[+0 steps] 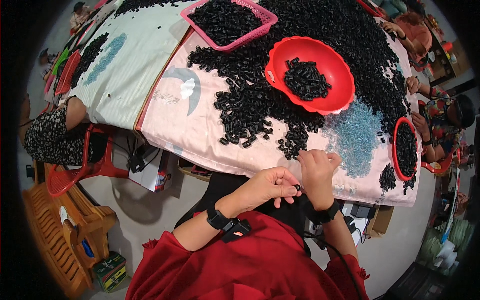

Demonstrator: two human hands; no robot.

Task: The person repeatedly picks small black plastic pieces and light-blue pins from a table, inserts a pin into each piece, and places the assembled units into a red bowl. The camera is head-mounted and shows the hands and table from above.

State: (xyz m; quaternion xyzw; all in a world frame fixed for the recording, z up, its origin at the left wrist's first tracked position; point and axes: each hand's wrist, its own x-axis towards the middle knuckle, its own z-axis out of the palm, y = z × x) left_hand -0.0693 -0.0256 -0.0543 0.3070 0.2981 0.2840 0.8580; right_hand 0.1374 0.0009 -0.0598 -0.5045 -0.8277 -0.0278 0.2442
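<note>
A small black plastic piece (298, 187) is pinched between the thumb and fingers of my left hand (270, 189), just off the table's front edge. My right hand (318, 172) is at the tabletop, fingers bent down and closed, between the front tip of a heap of black plastic pieces (240, 117) and a patch of clear bluish small pieces (354, 135). Its fingertips are partly hidden, so what they hold, if anything, does not show. Beyond it a red scalloped bowl (336, 75), tilted on the heap, holds a cluster of black pieces (306, 80).
A pink basket (267, 17) full of black pieces stands at the back. Another red basket (397, 155) sits at the right. Pink cloth (200, 135) covers this table; a white-covered table (132, 65) adjoins it. Other people sit around. A red chair (102, 160) is at left.
</note>
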